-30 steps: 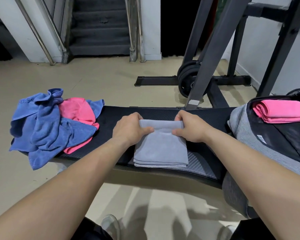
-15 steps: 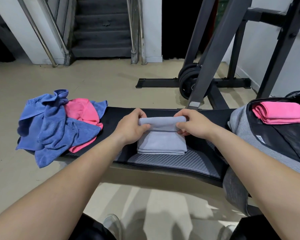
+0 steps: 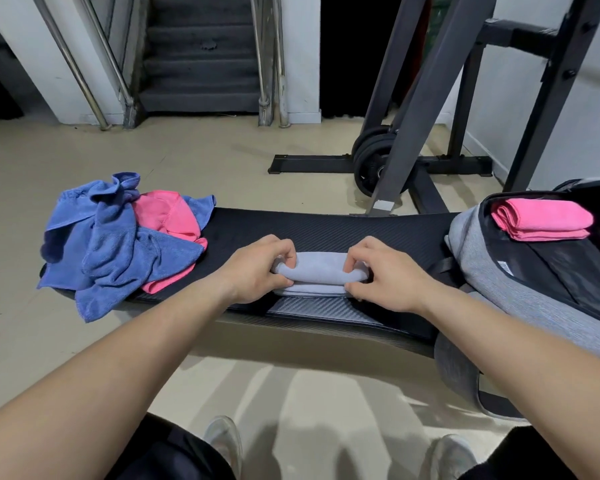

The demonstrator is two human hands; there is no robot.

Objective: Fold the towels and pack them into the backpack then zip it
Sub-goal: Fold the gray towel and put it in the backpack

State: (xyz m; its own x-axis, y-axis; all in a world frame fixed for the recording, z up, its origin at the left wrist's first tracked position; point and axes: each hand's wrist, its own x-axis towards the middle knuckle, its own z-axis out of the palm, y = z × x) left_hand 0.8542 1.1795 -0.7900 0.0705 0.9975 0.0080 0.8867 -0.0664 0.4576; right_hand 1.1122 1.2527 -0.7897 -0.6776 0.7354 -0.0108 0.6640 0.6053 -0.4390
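Observation:
A grey towel (image 3: 318,273) lies folded into a short thick bundle on the middle of the black bench (image 3: 326,230). My left hand (image 3: 257,268) pinches its left end and my right hand (image 3: 385,271) pinches its right end. On the bench's left end sits a loose heap of blue towels (image 3: 118,251) with a pink towel (image 3: 167,216) tangled in it. The grey backpack (image 3: 506,271) lies open on the right end, and a folded pink towel (image 3: 541,220) rests inside its opening.
A dark steel rack (image 3: 423,109) with weight plates (image 3: 374,164) stands behind the bench on the right. Stairs with metal handrails (image 3: 201,64) rise at the back. Beige floor surrounds the bench, and my shoes (image 3: 222,441) show below.
Both hands have rolled the far edge of the grey towel toward me, so the towel went from a long flat rectangle to a short thick fold.

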